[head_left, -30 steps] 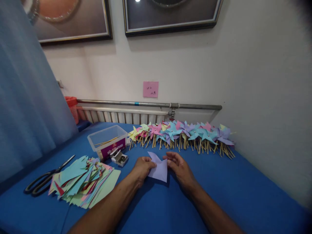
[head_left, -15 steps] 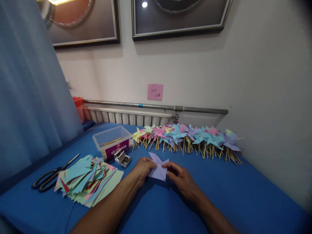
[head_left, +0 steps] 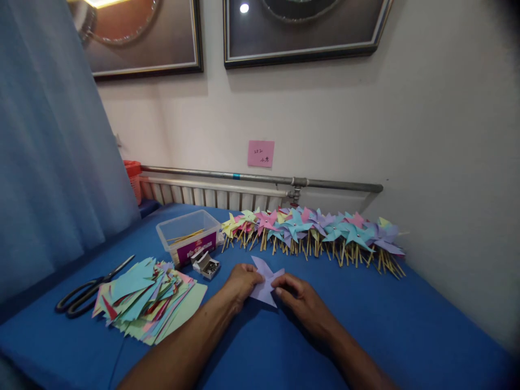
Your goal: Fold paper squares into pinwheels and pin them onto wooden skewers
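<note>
A cut lilac paper square (head_left: 264, 281) lies on the blue table (head_left: 406, 325) between my hands, partly folded toward its middle. My left hand (head_left: 241, 284) pinches its left side with curled fingers. My right hand (head_left: 300, 300) pinches a flap on the right side and presses it toward the centre. A long row of finished paper pinwheels (head_left: 312, 230) on wooden sticks lies just beyond, along the wall.
A stack of cut coloured paper sheets (head_left: 148, 300) lies to the left, with black scissors (head_left: 87, 295) beside it. A clear plastic box (head_left: 189, 238) holds sticks, and a small open box of pins (head_left: 207, 265) sits near it. A blue curtain (head_left: 52, 162) hangs at left.
My right hand has folded the right corner of the lilac paper inward, so the sheet looks smaller. The camera view shifted slightly left and down.
</note>
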The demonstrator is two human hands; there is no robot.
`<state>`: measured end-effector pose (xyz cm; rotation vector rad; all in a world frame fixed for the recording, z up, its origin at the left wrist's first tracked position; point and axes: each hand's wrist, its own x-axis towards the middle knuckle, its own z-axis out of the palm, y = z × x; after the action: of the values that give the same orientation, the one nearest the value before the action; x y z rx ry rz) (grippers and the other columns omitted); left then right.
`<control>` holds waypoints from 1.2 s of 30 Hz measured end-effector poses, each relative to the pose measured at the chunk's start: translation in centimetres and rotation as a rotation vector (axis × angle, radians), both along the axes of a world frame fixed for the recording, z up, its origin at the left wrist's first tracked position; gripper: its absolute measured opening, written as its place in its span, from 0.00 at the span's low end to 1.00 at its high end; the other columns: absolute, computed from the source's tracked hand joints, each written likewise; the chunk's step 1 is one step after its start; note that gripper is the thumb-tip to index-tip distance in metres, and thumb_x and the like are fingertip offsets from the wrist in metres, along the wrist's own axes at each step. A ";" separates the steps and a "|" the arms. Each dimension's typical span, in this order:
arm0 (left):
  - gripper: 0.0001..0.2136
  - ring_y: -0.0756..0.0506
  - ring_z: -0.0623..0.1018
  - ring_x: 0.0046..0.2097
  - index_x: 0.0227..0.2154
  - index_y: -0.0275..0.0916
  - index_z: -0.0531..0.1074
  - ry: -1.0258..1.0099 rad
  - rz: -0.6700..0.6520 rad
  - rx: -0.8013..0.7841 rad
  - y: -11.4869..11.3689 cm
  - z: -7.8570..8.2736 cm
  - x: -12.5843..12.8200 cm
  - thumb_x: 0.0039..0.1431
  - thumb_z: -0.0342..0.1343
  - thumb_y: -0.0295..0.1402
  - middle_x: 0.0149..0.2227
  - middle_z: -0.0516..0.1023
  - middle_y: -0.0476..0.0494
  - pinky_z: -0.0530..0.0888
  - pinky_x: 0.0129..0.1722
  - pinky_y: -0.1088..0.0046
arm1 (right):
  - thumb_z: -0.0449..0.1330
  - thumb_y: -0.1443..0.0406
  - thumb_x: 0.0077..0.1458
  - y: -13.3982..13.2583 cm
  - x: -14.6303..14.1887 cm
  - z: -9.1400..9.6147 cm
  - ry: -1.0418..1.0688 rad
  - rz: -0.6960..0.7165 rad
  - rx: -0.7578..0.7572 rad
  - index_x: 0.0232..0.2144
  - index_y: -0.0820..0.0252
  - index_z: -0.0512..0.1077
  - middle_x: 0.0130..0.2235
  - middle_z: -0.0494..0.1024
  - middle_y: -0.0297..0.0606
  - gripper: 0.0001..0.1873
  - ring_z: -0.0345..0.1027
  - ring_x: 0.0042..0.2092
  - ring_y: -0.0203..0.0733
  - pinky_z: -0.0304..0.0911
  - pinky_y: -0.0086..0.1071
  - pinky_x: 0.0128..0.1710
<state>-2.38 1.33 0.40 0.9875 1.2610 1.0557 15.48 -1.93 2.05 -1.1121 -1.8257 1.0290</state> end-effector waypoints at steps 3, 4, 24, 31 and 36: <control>0.06 0.53 0.62 0.18 0.19 0.37 0.68 0.003 -0.008 -0.001 -0.1 -0.1 0.1 0.39 0.60 0.27 0.16 0.67 0.53 0.57 0.21 0.75 | 0.57 0.55 0.58 0.3 -0.1 -0.5 0.028 -0.014 0.009 0.33 0.56 0.76 0.32 0.77 0.34 0.14 0.69 0.36 0.43 0.63 0.33 0.38; 0.06 0.53 0.62 0.18 0.19 0.37 0.68 0.003 -0.011 0.000 -0.1 -0.1 0.2 0.39 0.61 0.27 0.15 0.67 0.53 0.57 0.21 0.75 | 0.57 0.54 0.58 0.4 -0.2 -0.7 0.049 -0.035 0.003 0.32 0.56 0.76 0.31 0.77 0.34 0.14 0.69 0.35 0.42 0.63 0.33 0.38; 0.07 0.53 0.64 0.19 0.21 0.37 0.67 0.066 -0.026 -0.007 -0.4 -0.6 0.9 0.41 0.61 0.27 0.17 0.68 0.52 0.59 0.21 0.76 | 0.60 0.57 0.51 0.5 -2.6 -3.0 0.213 -0.381 -0.144 0.24 0.54 0.65 0.21 0.72 0.31 0.10 0.67 0.24 0.41 0.61 0.33 0.27; 0.08 0.53 0.64 0.18 0.19 0.37 0.66 0.084 -0.028 -0.006 -0.5 -0.4 1.0 0.41 0.62 0.27 0.16 0.68 0.53 0.58 0.20 0.76 | 0.57 0.56 0.51 0.6 -2.8 -3.3 0.135 -0.439 -0.120 0.24 0.54 0.65 0.20 0.72 0.30 0.10 0.67 0.24 0.40 0.61 0.32 0.26; 0.08 0.53 0.64 0.18 0.20 0.37 0.67 0.083 -0.002 -0.018 -0.6 -0.2 1.1 0.41 0.63 0.27 0.16 0.68 0.53 0.58 0.20 0.76 | 0.57 0.57 0.51 0.8 -2.8 -3.6 0.045 -0.462 -0.111 0.23 0.54 0.65 0.20 0.73 0.30 0.09 0.66 0.24 0.40 0.59 0.31 0.26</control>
<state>-1.27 0.73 0.22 1.0272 1.3344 1.0092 12.67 -1.17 -1.54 -1.4775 -1.3937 0.8747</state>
